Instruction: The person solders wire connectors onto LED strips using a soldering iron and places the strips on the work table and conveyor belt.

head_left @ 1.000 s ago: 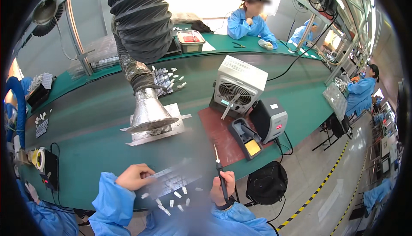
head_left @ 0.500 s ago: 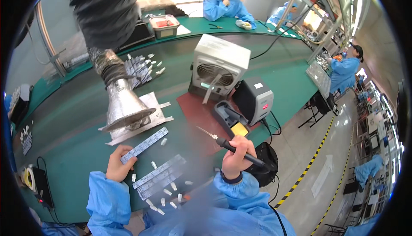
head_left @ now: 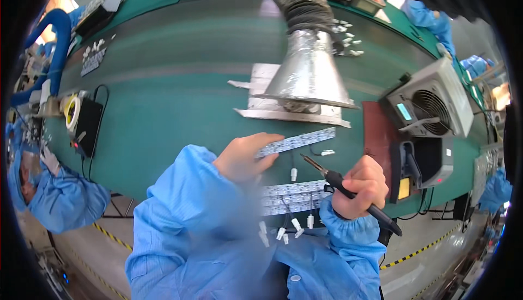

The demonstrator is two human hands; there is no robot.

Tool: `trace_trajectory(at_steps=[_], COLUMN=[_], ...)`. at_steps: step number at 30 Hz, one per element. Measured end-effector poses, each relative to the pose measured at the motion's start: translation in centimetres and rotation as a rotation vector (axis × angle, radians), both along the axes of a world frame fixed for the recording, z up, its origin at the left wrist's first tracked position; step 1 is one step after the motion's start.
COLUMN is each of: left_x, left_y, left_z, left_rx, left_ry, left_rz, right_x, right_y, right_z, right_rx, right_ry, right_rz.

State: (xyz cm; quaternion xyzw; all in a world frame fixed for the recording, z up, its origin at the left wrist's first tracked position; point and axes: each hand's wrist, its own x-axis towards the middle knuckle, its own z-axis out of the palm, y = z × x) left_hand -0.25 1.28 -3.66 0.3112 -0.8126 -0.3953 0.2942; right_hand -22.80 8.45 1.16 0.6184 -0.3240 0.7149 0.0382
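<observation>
My left hand (head_left: 243, 155) presses its fingers on the near end of a long white LED strip board (head_left: 298, 141) lying on the green bench (head_left: 174, 104). My right hand (head_left: 360, 185) grips a black soldering iron (head_left: 348, 189), whose metal tip points up and left toward a small white connector with a black wire (head_left: 324, 152) beside the strip. More strip boards (head_left: 291, 196) with white plug connectors (head_left: 283, 231) lie just in front of my body, between my blue sleeves.
A silver fume-extraction funnel (head_left: 308, 74) on a ribbed hose hangs over a metal plate (head_left: 289, 112). To the right stand a soldering station (head_left: 422, 161) and a grey fan unit (head_left: 433, 101). A black box (head_left: 86, 125) and tape roll (head_left: 72, 110) lie left. A person in blue (head_left: 49, 191) sits at far left.
The view has tilted down and closer to the bench. My left hand has set the strip flat under the funnel, and my right hand has brought the iron's tip nearer to it.
</observation>
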Motion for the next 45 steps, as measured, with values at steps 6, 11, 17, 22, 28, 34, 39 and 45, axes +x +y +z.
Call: trace_trajectory(at_steps=[6,11,17,22,28,34,39,45], left_x=[0.0,0.0,0.0,0.1,0.1,0.1,0.1,0.1], left_y=[0.1,0.2,0.2,0.2,0.2,0.1,0.1,0.1], left_z=[0.5,0.6,0.6,0.6,0.6,0.5,0.5,0.5], left_rx=[0.005,-0.018,-0.034,-0.008,-0.011,-0.019,-0.031,-0.027], left_ry=[-0.017,-0.008,0.008,0.002,0.013,0.019,0.027,0.032], left_rz=[-0.010,-0.008,-0.017,-0.016,-0.023,-0.026,-0.028,-0.032], right_x=[0.7,1.2,1.5,1.5,1.6,1.6,1.6,1.6], right_y=[0.0,-0.3,-0.5,-0.7,-1.0,-1.0,-0.8,-0.8], right_z=[-0.8,-1.0,-1.0,-1.2,-1.5,-1.5,-1.4,-1.4], right_rx=[0.091,0.130,0.152,0.156,0.152,0.166,0.182,0.191], right_ry=[0.104,0.114,0.119,0.114,0.105,0.125,0.127,0.131], right_rz=[0.015,0.018,0.033,0.060,0.059,0.063,0.037,0.038])
